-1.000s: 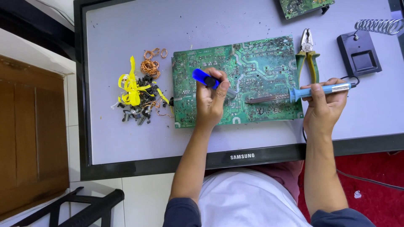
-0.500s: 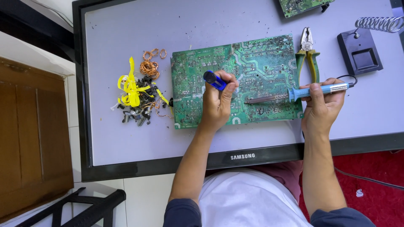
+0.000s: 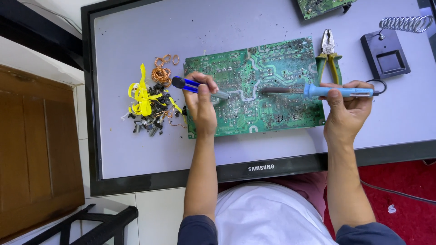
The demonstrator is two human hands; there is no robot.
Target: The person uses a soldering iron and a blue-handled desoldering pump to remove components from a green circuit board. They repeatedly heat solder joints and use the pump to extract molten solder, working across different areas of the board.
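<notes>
Two hands work one green circuit board (image 3: 272, 86): left hand (image 3: 200, 106) grasping a blue-handled tool (image 3: 193, 86), right hand (image 3: 347, 109) one soldering iron (image 3: 336, 91).

illumination: bright, even, diffuse daylight. shadows: short and soft, beside the hands and beneath the parts pile (image 3: 150, 106). glare: none on the pale worktop (image 3: 136, 149). focus: sharp throughout, no motion blur. distortion: the worktop's edges bow slightly toward the corners.

Flat television panel (image 3: 136, 177) lying face-up, black bezel, pale grey screen serving as work surface. White tiled floor (image 3: 154, 213) beneath. Brown wooden cabinet (image 3: 36, 154) at left. Black metal frame (image 3: 91, 227) at lower left. Red carpet (image 3: 404, 181) at lower right. Even, soft daylight.
</notes>
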